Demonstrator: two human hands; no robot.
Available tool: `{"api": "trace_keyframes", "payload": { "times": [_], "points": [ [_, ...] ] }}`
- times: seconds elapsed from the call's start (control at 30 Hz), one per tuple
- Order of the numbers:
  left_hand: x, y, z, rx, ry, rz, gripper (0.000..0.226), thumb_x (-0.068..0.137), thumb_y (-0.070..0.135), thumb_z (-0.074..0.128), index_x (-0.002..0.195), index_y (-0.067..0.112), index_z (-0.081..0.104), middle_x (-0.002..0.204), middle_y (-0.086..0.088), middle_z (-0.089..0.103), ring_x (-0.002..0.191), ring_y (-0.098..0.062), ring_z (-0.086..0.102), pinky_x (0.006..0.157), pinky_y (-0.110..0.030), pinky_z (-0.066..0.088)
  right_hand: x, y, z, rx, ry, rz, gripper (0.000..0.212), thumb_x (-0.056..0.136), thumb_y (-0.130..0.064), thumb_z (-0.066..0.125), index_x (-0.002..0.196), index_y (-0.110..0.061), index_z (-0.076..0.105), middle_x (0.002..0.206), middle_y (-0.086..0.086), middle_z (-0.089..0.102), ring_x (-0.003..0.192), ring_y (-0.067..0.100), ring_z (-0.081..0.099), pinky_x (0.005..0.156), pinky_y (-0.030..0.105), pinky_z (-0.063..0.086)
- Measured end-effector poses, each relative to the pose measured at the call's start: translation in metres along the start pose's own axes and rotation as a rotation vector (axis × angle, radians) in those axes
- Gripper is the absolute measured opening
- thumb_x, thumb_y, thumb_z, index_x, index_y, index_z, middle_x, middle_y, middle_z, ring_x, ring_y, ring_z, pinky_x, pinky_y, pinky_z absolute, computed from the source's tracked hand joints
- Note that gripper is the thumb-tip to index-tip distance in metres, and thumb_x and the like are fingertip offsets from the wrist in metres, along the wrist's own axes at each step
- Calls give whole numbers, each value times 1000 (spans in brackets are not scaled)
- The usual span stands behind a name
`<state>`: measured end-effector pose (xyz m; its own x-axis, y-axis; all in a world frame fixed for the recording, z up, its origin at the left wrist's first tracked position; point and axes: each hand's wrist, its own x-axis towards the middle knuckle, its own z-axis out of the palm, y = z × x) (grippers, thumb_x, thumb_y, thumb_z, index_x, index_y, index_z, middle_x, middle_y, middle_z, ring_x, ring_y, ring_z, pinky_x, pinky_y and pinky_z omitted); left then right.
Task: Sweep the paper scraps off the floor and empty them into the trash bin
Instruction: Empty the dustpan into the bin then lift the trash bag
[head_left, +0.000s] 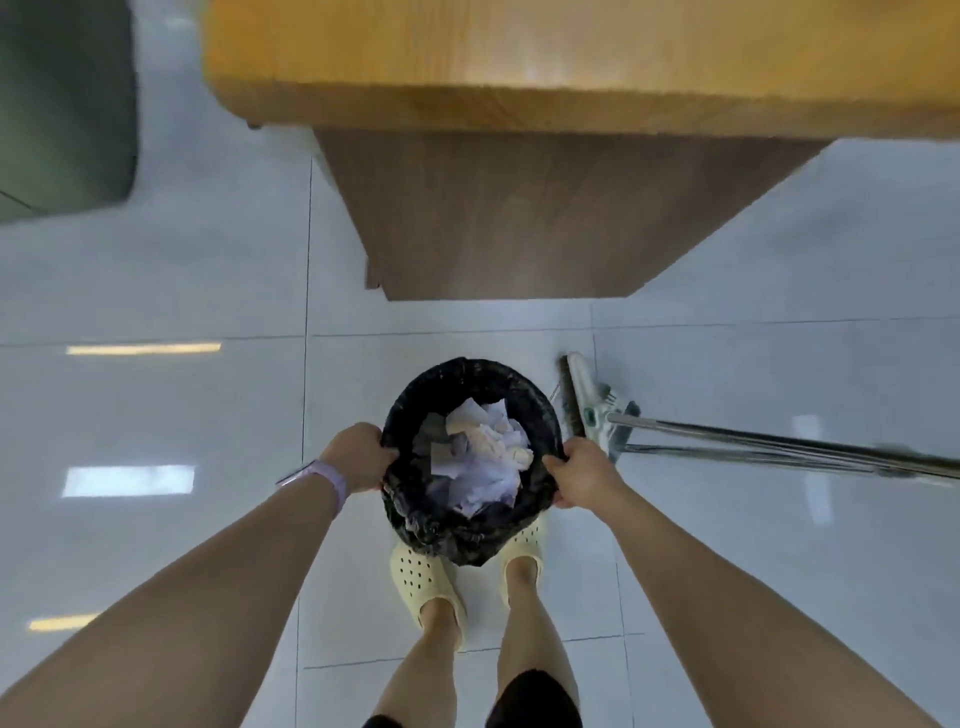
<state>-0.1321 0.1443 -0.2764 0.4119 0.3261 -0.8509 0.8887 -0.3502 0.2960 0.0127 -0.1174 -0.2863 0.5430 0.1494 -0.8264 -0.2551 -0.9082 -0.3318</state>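
Far left: dark green cabinet (62, 104), blurred. Bare glossy tile floor (156, 260) below, no scraps visible on it. Purple wristband (317, 480) on the left wrist. Left hand (358, 457) gripping the left rim of the trash bin (470, 535), fingers curled over the black liner. Bin held upright between both hands, mouth facing up toward the camera, just above the yellow clogs (415, 571). Paper scraps (480, 457) heaped inside, white and crumpled. Right hand (582, 475) clamped on the right rim, thumb over the edge. Wooden desk (519, 62) beyond. Broom (584, 405) and its dustpan set down just right of the bin, handles running away rightward, head end toward the bin. Judged nearly finished: scraps swept and emptied; bin probably only needing to be put back.
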Motion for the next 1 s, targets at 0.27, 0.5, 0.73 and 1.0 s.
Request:
{"api": "trace_keyframes", "payload": {
  "times": [0.27, 0.5, 0.73, 1.0],
  "points": [
    [-195, 82, -89, 153, 115, 154, 26, 88, 20, 58, 66, 8, 54, 69, -13, 68, 76, -31, 70, 61, -30, 51, -221, -32, -101, 214, 84, -78, 23, 91, -25, 62, 75, -11, 54, 67, 8, 56, 54, 23, 57, 52, 39, 53],
    [-296, 172, -154, 25, 287, 376, 18, 97, 13, 57, 80, 5, 59, 80, -16, 68, 65, -28, 68, 64, -38, 63, -343, -82, -189, 496, 272, -239, 31, 95, -12, 61, 71, -13, 42, 55, 8, 43, 38, 19, 51, 47, 25, 46],
    [-404, 230, -158, -21, 337, 526, 26, 102, 22, 48, 95, 2, 64, 78, -18, 69, 60, -27, 68, 57, -33, 59, -433, -54, -233, 758, 321, -350, 4, 93, -10, 58, 89, -7, 56, 57, 6, 54, 45, 19, 49, 60, 33, 57],
    [-496, 252, -113, -241, 270, 714, 37, 95, 32, 60, 112, -1, 66, 99, -21, 73, 83, -32, 71, 83, -45, 61, -527, 28, -265, 952, 343, -521, 18, 97, -6, 56, 80, -9, 49, 54, 3, 47, 41, 14, 41, 45, 25, 48]
  ]
}}
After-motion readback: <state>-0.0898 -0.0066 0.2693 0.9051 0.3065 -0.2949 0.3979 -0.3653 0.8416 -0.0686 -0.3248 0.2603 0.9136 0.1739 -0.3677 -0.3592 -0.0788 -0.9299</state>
